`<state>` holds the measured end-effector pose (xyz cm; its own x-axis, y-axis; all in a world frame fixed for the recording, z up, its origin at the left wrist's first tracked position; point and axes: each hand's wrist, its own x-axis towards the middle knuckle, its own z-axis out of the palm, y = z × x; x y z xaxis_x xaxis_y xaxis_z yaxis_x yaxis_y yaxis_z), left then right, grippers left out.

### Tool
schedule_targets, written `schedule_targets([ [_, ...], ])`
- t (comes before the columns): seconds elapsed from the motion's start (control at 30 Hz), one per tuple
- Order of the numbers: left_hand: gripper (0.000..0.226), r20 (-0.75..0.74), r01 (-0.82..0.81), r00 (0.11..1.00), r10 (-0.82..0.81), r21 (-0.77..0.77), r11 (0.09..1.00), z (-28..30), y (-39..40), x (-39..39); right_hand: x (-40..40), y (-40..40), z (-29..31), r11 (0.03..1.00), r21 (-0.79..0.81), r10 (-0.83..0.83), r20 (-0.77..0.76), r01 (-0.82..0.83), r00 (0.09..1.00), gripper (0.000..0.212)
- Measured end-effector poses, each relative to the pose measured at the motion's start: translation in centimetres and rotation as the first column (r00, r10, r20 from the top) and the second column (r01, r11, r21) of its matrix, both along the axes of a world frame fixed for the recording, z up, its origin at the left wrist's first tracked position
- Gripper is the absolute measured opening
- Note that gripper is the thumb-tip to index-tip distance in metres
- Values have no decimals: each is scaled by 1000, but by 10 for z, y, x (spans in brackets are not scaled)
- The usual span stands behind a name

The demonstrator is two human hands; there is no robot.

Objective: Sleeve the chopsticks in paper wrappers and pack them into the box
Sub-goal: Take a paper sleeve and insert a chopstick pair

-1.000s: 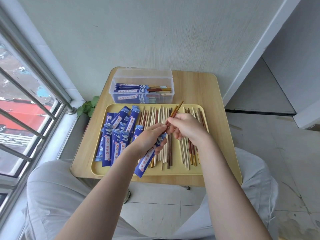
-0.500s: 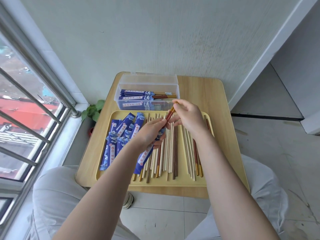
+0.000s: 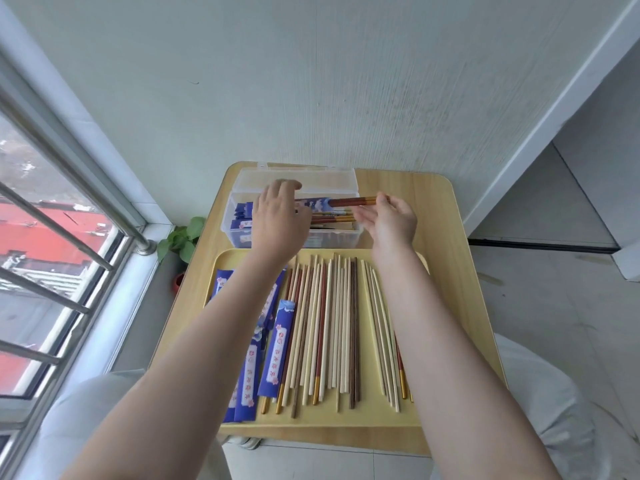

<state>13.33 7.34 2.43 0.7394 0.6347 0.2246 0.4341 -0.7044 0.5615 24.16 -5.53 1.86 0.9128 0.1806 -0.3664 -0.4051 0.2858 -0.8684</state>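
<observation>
Sleeved chopsticks (image 3: 341, 202) are held horizontally over the clear box (image 3: 298, 233) at upper centre, wrapper end gripped by the left hand (image 3: 281, 216), bare end pinched by the right hand (image 3: 389, 220).

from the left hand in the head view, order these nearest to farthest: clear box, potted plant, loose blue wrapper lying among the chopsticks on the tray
1. clear box: directly under the left hand, which reaches over it.
2. loose blue wrapper: on the tray, toward the person, below the hand.
3. potted plant: off the table's left edge, by the window.
Two and three are fairly close.
</observation>
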Motion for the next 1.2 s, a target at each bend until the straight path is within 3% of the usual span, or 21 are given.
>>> schedule_targets([
  [0.13, 50, -191, 45, 981, -34, 52, 998, -25, 10, -4, 4, 18, -7, 996, -84, -40, -5, 39, 999, 19],
  [0.33, 57, -376, 22, 926, -13, 17, 1000, -45, 18, -11, -6, 35, -11, 922, -341, 204, 20, -185, 979, 12],
  [0.4, 56, -416, 47, 909, -22, 51, 998, -48, 18, -13, -5, 28, -9, 826, -518, 301, 67, -225, 951, 14],
  [0.5, 56, -450, 72, 893, -24, 89, 993, -50, 18, -14, -3, 20, -13, 611, -782, 462, 226, -123, 858, 27],
  [0.63, 59, -467, 68, 884, -14, 100, 993, -49, 16, -15, -5, 17, -10, 449, -893, 615, 335, 32, 714, 33],
  [0.73, 51, -404, 33, 914, 25, 136, 990, -47, 12, -20, -8, 14, -9, 319, -948, 757, 265, 16, 598, 33],
  [0.83, 44, -431, 64, 902, 25, 192, 979, -44, 12, -20, -12, 14, -13, 162, -986, 853, 126, -28, 507, 27],
  [0.9, 46, -472, 78, 881, 16, 179, 981, -39, 14, -18, -14, 14, -11, 166, -986, 849, 135, -15, 511, 26],
  [1.0, 50, -478, 73, 878, 10, 155, 985, -35, 13, -20, -21, 6, -8, 281, -959, 808, 255, 34, 530, 27],
  [1.07, 47, -404, 50, 914, 19, 160, 986, -35, 8, -23, -28, 0, -7, 328, -944, 794, 295, 34, 531, 21],
  [1.2, 24, -163, -54, 984, 66, 77, 996, -32, -17, -37, -51, -16, -17, 305, -952, 796, 273, 31, 541, 6],
])
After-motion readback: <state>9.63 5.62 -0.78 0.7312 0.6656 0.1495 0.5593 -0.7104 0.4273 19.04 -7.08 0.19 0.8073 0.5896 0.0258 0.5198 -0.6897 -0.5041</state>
